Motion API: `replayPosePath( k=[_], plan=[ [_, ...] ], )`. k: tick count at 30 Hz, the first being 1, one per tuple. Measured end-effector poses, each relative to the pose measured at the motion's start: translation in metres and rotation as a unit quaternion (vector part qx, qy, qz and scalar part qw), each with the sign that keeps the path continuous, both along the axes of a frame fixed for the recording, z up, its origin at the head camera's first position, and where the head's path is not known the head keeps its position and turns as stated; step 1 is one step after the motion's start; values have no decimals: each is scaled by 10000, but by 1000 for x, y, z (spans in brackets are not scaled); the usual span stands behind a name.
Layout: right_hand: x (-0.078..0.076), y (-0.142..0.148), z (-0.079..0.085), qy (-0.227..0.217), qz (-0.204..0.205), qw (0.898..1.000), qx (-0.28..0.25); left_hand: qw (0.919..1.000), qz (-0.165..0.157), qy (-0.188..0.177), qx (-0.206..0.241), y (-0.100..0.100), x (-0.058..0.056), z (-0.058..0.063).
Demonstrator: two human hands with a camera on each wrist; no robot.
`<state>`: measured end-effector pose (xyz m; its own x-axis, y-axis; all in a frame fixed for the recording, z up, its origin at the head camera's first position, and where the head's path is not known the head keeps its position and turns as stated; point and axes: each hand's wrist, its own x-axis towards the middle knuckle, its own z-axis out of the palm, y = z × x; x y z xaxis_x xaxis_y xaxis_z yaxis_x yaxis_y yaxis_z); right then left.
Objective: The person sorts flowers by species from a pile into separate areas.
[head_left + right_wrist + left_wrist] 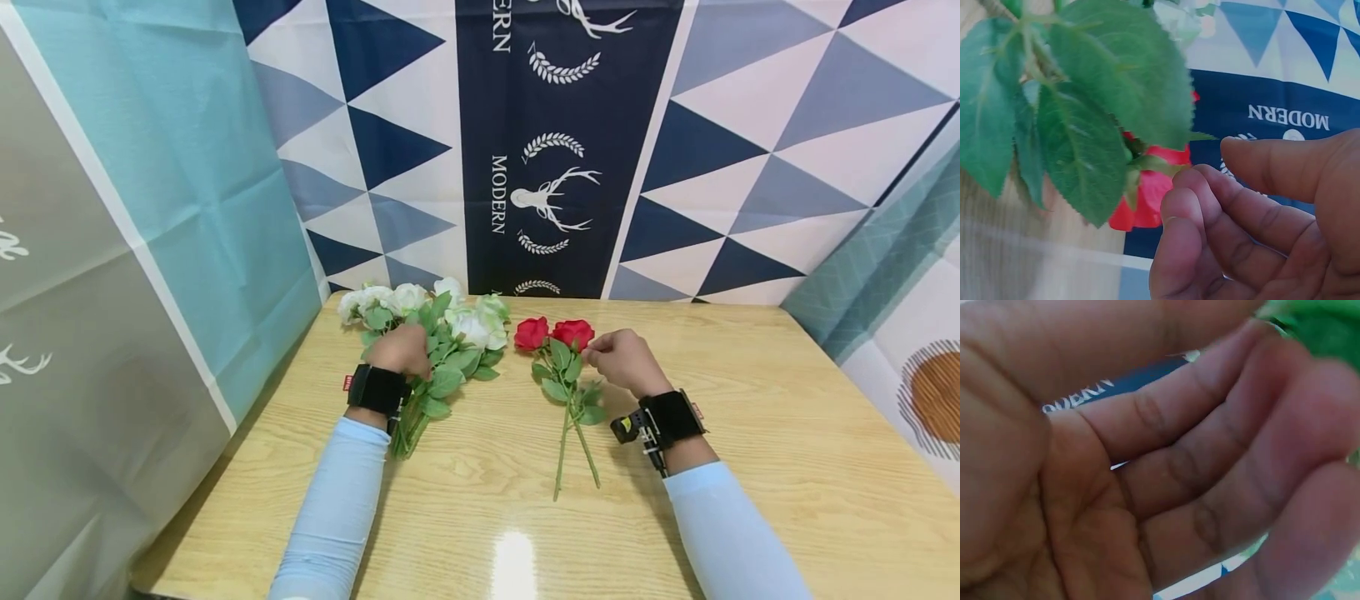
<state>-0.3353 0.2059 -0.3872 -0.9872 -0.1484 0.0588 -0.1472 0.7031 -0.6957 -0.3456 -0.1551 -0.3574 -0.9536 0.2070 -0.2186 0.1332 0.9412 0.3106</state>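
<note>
My left hand [403, 350] is over the bunch of white roses [470, 327] at the back left, its fingers curled in among the leaves [447, 381]. In the left wrist view, thumb and fingertips come together at a green leaf [1329, 328]; the exact part pinched is hidden. Two red roses [574, 333] lie on the table with their stems [562, 454] crossing toward me. Beside the right bloom is my right hand [628, 362]. The right wrist view shows its fingertips at the underside of a red bloom [1152, 199], thumb and forefinger apart, fingers loosely bent.
The light wooden table [480, 467] ends at a patterned cloth backdrop [405, 150] with blue triangles and deer heads. More cloth [97, 292] hangs along the left side, and another patterned cloth [900, 350] stands at the right edge.
</note>
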Motion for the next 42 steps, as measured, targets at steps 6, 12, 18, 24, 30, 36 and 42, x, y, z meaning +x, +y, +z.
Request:
replayPosePath(
  k=[6,12,18,24,30,36,42],
  plan=[
    [2,-1,5,74,0,9999,-78,9987,41,-164,-484,0,0,-4],
    [5,-1,10,241,58,9997,-48,9977,49,-453,-498,1,-5,-4],
    [10,1,19,384,0,9992,-83,9989,-7,-206,-430,-2,-3,2],
    [15,0,27,616,-82,9981,-5,9999,-68,111,-17,-7,0,10],
    [17,-2,30,822,-108,9965,86,9976,-143,580,336,-11,5,16],
    [20,-3,32,985,-132,9949,165,9838,-180,1424,1072,-10,14,23],
    [26,-10,40,1174,-115,9929,167,9509,-210,2503,1808,-1,16,28]
  ],
)
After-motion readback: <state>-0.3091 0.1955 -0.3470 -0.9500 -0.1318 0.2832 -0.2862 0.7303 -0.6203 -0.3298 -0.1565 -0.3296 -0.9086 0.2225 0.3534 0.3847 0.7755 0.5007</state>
